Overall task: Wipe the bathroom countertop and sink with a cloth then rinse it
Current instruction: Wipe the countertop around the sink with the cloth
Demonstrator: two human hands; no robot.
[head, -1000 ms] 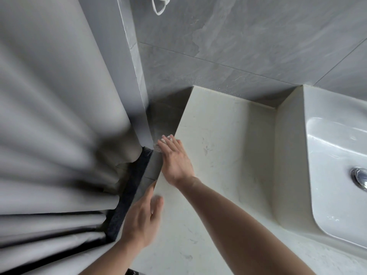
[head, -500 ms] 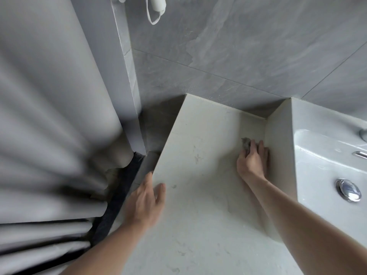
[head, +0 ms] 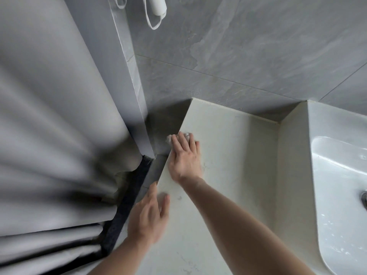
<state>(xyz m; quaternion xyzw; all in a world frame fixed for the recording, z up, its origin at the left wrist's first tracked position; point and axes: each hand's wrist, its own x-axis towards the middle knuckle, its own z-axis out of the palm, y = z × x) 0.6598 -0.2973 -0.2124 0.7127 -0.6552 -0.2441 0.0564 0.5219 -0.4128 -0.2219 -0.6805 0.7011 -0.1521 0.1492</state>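
A pale marbled countertop [head: 234, 155] runs from the left edge to the white sink [head: 337, 175] at the right. My right hand [head: 185, 158] lies flat at the counter's left edge, pressing a small light cloth [head: 169, 138] that peeks out past the fingertips; most of the cloth is hidden under the palm. My left hand [head: 148, 215] rests on the counter's near left edge, fingers apart, holding nothing. The sink's metal drain [head: 364, 199] shows at the right border.
A grey curtain [head: 55, 145] hangs close on the left, over a dark floor strip [head: 127, 205]. Grey tiled wall [head: 248, 56] backs the counter. A white looped cord and handle [head: 156, 10] hang from the wall above.
My right hand with the cloth has swept from beside the sink wall back left to the counter's left edge. The left hand has stayed at the near left edge.
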